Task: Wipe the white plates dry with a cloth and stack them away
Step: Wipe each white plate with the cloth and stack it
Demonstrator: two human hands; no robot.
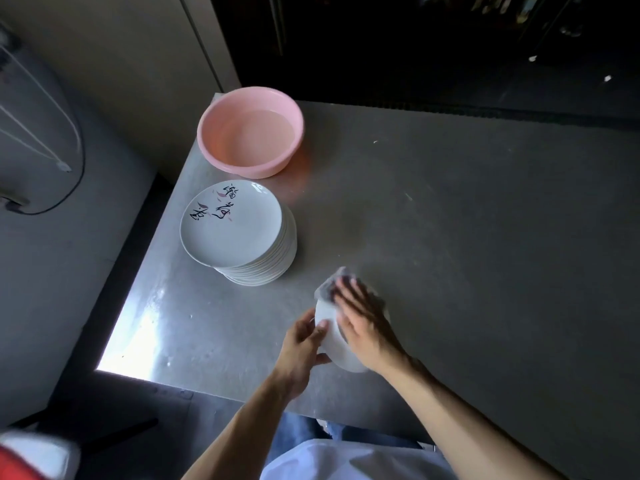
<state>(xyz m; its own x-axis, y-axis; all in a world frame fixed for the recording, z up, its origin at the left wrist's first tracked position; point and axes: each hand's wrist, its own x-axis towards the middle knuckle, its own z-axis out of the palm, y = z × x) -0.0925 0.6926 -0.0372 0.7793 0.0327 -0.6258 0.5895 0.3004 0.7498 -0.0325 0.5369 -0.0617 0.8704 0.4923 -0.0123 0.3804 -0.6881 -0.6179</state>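
Head view: your left hand (pixel 304 344) grips the plate (pixel 337 356) by its rim, tilted above the worktop (pixel 450 220). Your right hand (pixel 363 320) lies flat, fingers straight, pressing the cloth (pixel 327 285) onto the plate's face. The plate stack (pixel 239 230) sits further left, with the pink basin (pixel 249 133) behind it.

A grey bench (pixel 450 220) fills the middle and right of the frame, its surface dull and scuffed. Strong light glares off its lower left corner. A pale wall (pixel 121 57) with a vertical seam stands at the upper left. The upper right is dark. At the left lies grey floor (pixel 69 289), crossed by a thin black cable (pixel 74 189).
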